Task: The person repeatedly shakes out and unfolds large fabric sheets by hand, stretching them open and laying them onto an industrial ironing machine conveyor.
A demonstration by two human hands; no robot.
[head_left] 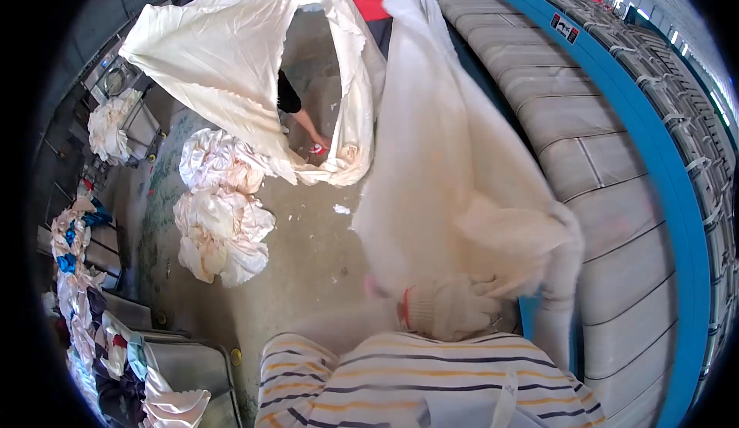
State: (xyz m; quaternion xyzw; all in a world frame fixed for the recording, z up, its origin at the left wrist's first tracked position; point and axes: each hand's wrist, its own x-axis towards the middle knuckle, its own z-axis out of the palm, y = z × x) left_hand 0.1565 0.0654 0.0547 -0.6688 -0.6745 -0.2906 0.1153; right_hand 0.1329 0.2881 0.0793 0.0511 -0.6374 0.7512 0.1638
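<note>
A long white sheet [439,158] hangs in front of me, rising to a co-worker in red at the far end. My left hand [450,309], in a knitted white glove with a red cuff, is closed at the sheet's lower edge, close to my chest. My right arm reaches forward in a pale sleeve [558,297] on the right side. Cloth and motion blur hide the right hand's fingers. Left of this sheet, a second cream sheet [223,51] is spread in the air, and a person's bare hand [319,142] shows through its opening.
Along my right runs a blue-framed machine [654,120] with a wide padded grey bed [570,105]. Two heaps of crumpled white linen [223,232] lie on the concrete floor [308,235]. Metal carts [188,362] and piled laundry [81,305] line the left.
</note>
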